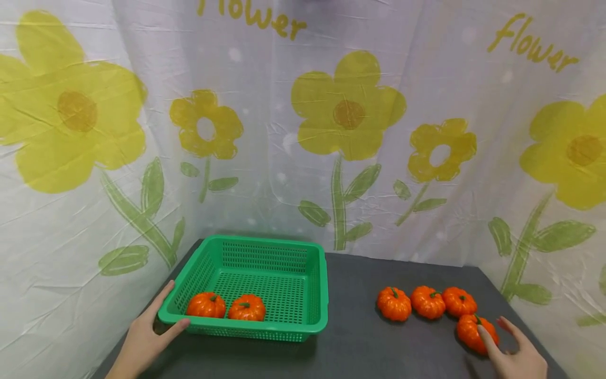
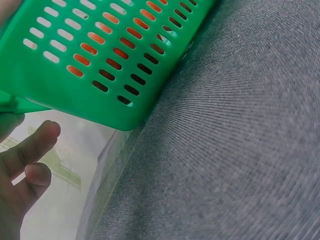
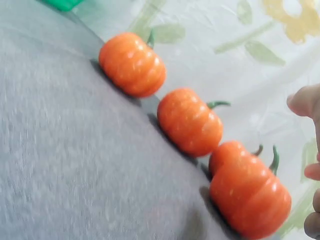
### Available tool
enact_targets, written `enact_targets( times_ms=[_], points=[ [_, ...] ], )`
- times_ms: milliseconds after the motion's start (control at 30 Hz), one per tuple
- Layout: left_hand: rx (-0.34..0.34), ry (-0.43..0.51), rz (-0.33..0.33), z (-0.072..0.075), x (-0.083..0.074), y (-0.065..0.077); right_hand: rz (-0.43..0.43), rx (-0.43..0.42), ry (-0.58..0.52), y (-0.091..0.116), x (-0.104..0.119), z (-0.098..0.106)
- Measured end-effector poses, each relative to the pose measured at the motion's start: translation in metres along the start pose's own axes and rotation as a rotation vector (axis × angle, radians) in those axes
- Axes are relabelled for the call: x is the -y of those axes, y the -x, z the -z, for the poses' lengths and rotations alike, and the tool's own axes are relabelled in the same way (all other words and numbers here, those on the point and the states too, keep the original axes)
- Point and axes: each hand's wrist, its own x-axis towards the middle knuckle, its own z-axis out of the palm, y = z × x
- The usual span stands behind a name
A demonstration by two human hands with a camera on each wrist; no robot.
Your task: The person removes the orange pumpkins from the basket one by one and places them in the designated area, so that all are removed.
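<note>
My left hand (image 1: 142,337) holds the near left corner of a green plastic basket (image 1: 265,327), thumb at the front rim and fingers along the left side. Seen from the left wrist, some fingers (image 2: 35,142) stay off the basket wall (image 2: 65,95). Two small orange pumpkins (image 1: 206,305) sit inside along the basket's front. At the right, my right hand (image 1: 516,355) hovers around the nearest pumpkin (image 1: 473,332), thumb and fingers spread apart. The right wrist view shows a gap between that hand (image 3: 311,105) and the pumpkin (image 3: 250,197).
Three more pumpkins (image 1: 428,302) stand in a row behind the nearest one. The dark grey table (image 1: 360,337) ends at a white curtain (image 1: 265,200) printed with yellow flowers, which encloses the back and both sides.
</note>
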Motion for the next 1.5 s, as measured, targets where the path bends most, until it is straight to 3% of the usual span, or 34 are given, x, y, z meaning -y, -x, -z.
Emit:
enact_targets(
  times_ms=[133, 400, 733, 900, 1133, 1500],
  points=[
    [0.007, -0.002, 0.007, 0.000, 0.000, 0.000, 0.013, 0.041, -0.013, 0.001, 0.009, 0.000],
    [0.013, 0.009, -0.005, 0.000, 0.000, -0.002, 0.137, 0.098, -0.011, 0.000, 0.018, -0.012],
    [0.021, 0.016, 0.001, 0.000, -0.001, -0.002, 0.202, 0.135, -0.128, 0.007, 0.036, -0.023],
    [0.009, 0.024, -0.016, 0.000, -0.001, -0.003, 0.269, 0.125, -0.160, 0.011, 0.051, -0.031],
    [0.000, 0.018, -0.021, 0.000, 0.000, -0.003, 0.302, 0.227, -0.220, 0.020, 0.075, -0.044],
    [0.002, 0.019, -0.007, 0.000, 0.000, 0.000, 0.394, 0.234, -0.314, 0.034, 0.112, -0.066]
  ],
)
